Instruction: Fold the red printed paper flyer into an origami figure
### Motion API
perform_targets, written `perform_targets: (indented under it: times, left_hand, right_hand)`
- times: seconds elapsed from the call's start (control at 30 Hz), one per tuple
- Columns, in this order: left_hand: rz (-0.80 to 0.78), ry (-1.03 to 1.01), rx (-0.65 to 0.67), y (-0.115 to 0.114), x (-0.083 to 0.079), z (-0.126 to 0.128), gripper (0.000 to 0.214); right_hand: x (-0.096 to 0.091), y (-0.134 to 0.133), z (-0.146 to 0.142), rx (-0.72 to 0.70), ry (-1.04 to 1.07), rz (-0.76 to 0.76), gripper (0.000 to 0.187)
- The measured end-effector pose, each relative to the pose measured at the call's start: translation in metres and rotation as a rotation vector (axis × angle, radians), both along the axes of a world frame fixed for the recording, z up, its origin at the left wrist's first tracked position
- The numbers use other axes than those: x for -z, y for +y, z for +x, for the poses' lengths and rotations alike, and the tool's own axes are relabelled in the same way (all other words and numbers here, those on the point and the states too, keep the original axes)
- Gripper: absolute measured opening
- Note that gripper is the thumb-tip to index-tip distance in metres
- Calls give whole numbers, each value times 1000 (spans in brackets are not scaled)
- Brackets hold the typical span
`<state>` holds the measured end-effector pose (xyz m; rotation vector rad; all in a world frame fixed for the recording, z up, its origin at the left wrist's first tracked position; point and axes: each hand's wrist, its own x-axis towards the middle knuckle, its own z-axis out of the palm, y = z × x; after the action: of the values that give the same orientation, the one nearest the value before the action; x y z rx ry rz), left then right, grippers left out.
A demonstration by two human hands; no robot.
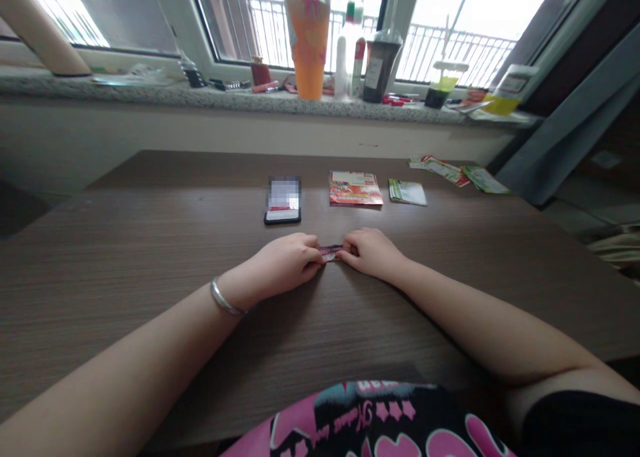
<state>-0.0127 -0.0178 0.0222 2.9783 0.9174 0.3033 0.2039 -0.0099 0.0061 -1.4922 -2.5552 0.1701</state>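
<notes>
Between my two hands, just above or on the table, is a narrow folded strip of printed paper [331,251], dark reddish with a pale lower edge. My left hand [293,260], with a silver bangle at its wrist, pinches the strip's left end. The right end is pinched between the thumb and fingers of my right hand [373,251]. Most of the strip's ends are covered by my fingers. Beyond my left hand lies a phone [283,200] with its screen up. A red and white printed leaflet [355,189] lies beyond my right hand.
Right of the leaflet is a smaller green and white folded paper [407,192]. Several printed papers [445,169] lie at the table's [150,257] far right corner. On the windowsill [225,97] stand a tall orange drink cup [310,50], a dark cup [381,67] and bottles.
</notes>
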Motion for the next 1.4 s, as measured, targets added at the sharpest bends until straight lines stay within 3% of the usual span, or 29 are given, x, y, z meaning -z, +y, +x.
perform_targets:
  times: [0.23, 0.4, 0.5, 0.57, 0.67, 0.93, 1.2, 1.4]
  left_hand:
    - [127, 83, 32, -9, -2, 2, 27]
    - [190, 107, 4, -14, 1, 4, 27]
    - [194, 99, -4, -15, 2, 5, 26]
    - [195, 95, -1, -15, 3, 5, 26]
    - [194, 97, -10, -15, 4, 5, 27]
    - [162, 161, -23, -18, 4, 10, 29]
    - [171, 163, -90, -20, 3, 6, 24]
    - [99, 194, -134, -23, -7, 4, 21]
  right_hand:
    - [1, 4, 1, -21, 18, 10, 25]
    - [4, 6, 11, -65, 181, -58, 20]
    - [1, 4, 19, -189, 263, -30, 8]
    - [-2, 2, 22, -316, 204, 46, 12]
    - [-4, -1, 22, -398, 72, 158, 19]
    - [-8, -11, 9, -350, -91, 254, 21]
    - [-11, -6, 15, -294, 3, 111, 18]
    - [-6, 3, 23, -377, 163, 15, 18]
